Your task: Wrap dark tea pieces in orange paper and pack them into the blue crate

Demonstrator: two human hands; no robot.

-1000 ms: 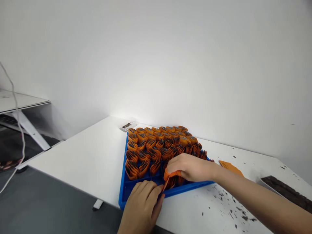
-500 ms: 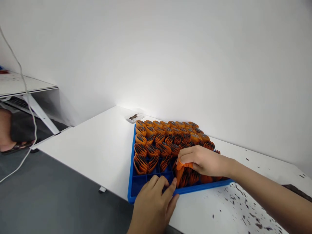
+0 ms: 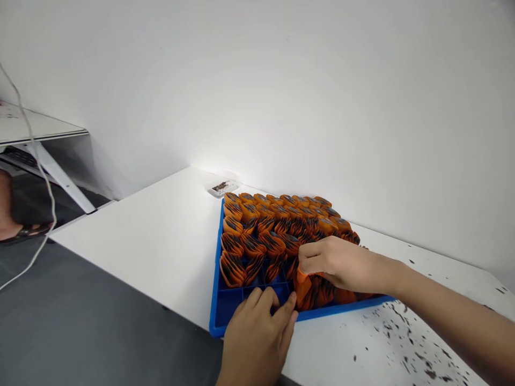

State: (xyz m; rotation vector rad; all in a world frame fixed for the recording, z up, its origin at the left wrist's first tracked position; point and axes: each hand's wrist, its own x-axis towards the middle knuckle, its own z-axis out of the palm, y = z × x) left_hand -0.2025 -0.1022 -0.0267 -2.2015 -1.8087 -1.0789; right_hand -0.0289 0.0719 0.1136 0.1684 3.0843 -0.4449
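Note:
A blue compartment tray (image 3: pixel 218 316) lies on the white table (image 3: pixel 161 252), most of its cells packed with folded orange packets (image 3: pixel 261 230) showing dark streaks. My right hand (image 3: pixel 338 262) reaches in from the right, its fingers pinched on one orange packet (image 3: pixel 302 287) standing in a near-row cell. My left hand (image 3: pixel 257 335) rests on the tray's near rim, fingers curled over the edge beside the vacant near-left cells (image 3: pixel 233 297).
Dark crumbs (image 3: pixel 402 338) are scattered over the table to the right of the tray. A small clear dish (image 3: pixel 221 187) with dark bits sits behind the tray's far corner. At far left stand a white desk (image 3: pixel 36 131), a hanging white cable (image 3: pixel 36 177), and part of another person (image 3: pixel 6 209).
The view has shifted slightly. My right hand has pressed the orange packet lower into the near-row cell. My left hand stays on the tray's near rim.

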